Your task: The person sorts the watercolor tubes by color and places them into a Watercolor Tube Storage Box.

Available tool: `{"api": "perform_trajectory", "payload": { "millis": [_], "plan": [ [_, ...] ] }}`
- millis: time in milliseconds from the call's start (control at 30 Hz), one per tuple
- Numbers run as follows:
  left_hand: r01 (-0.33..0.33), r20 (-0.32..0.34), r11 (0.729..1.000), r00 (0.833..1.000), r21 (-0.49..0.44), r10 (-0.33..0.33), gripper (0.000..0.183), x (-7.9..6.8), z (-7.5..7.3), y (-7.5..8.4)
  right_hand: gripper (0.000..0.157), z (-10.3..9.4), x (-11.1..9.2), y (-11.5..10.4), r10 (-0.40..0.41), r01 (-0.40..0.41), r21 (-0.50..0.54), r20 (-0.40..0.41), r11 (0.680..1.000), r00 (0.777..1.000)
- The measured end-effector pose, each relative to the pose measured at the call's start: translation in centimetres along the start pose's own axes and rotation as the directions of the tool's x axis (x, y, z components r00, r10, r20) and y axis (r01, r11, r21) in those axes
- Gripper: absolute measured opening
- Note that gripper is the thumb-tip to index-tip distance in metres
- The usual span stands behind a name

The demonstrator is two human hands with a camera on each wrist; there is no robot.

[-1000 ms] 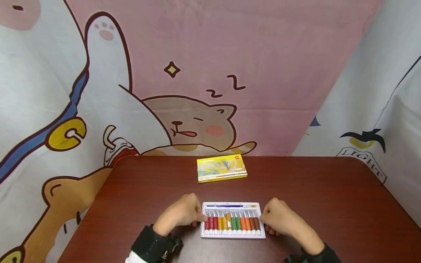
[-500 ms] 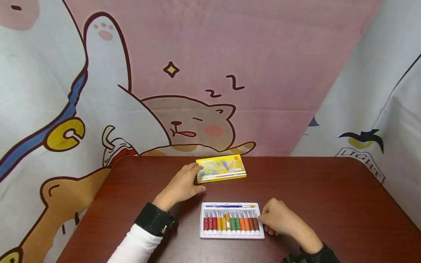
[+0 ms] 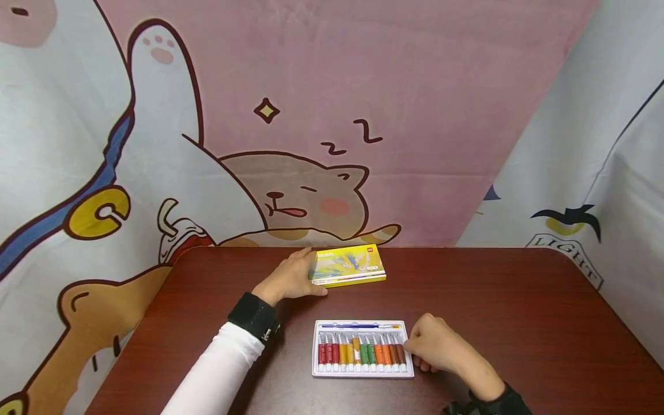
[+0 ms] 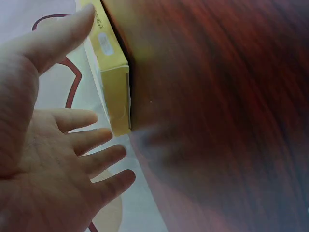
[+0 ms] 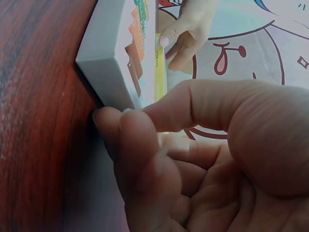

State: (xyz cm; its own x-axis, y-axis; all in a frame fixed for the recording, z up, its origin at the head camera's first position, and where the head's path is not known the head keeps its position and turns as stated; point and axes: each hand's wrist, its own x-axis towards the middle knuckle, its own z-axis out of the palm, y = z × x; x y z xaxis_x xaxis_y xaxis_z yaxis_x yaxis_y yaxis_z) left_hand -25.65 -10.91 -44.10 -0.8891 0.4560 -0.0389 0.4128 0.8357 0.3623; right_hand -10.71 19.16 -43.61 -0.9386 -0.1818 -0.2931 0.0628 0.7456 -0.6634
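Observation:
A white tray [image 3: 363,375] of paint tubes [image 3: 365,353] lies near the front of the table, its colours running from red at left to brown at right. A blue paintbrush [image 3: 358,326] lies along its far side. At the tray's right edge, my right hand [image 3: 438,343] has its fingers curled, thumb and index fingertips pinching the rim in the right wrist view. Farther back, my left hand [image 3: 293,276] spreads around the left end of a flat yellow box [image 3: 350,266]. In the left wrist view the fingers are extended and the thumb lies over the box's long side.
The reddish-brown wooden table [image 3: 493,300] reaches back to a hanging cloth [image 3: 415,115] printed with cartoon animals. A second white cloth [image 3: 612,161] hangs at the right.
My left hand has left the tray's left edge and reached forward to the yellow box, its fingers now around the box's left end. The right hand stays at the tray.

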Motion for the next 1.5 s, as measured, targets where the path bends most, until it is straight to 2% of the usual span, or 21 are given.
{"api": "perform_trajectory", "payload": {
  "millis": [167,300,533,800,1033,1300,1500],
  "plan": [
    [-0.006,0.015,0.999,1.0,-0.033,0.006,0.082,0.0,-0.2,-0.4,0.023,-0.2,0.0,0.0,0.001,-0.001,-0.002,0.0,1.0,1.0],
    [-0.016,0.023,0.997,1.0,-0.074,0.018,0.078,-0.6,-0.5,-0.6,0.023,-0.8,-0.2,0.3,0.018,-0.018,-0.016,-0.004,1.0,1.0],
    [-0.015,0.041,0.999,0.999,-0.043,0.017,0.071,-2.1,-0.9,-0.9,0.023,-2.2,-0.4,1.3,0.075,-0.075,-0.028,-0.003,0.997,0.997],
    [0.019,0.068,1.0,0.998,-0.021,-0.018,0.082,-4.1,-1.6,-2.0,0.02,-3.4,-0.5,2.4,0.123,-0.123,0.001,-0.003,0.992,0.992],
    [0.054,0.065,0.998,0.997,-0.012,-0.053,0.088,-5.6,-1.7,-3.3,0.017,-4.3,-0.5,3.5,0.182,-0.182,0.028,-0.016,0.983,0.983],
    [0.018,0.078,0.999,0.997,0.031,-0.021,0.086,-7.3,-2.2,-4.0,0.015,-5.9,-0.6,5.3,0.252,-0.251,0.019,-0.06,0.968,0.966],
    [0.012,0.094,0.999,0.995,0.046,-0.016,0.089,-8.0,-2.5,-4.0,0.015,-7.1,-0.8,6.7,0.274,-0.274,0.009,-0.074,0.962,0.959]
  ]
}}
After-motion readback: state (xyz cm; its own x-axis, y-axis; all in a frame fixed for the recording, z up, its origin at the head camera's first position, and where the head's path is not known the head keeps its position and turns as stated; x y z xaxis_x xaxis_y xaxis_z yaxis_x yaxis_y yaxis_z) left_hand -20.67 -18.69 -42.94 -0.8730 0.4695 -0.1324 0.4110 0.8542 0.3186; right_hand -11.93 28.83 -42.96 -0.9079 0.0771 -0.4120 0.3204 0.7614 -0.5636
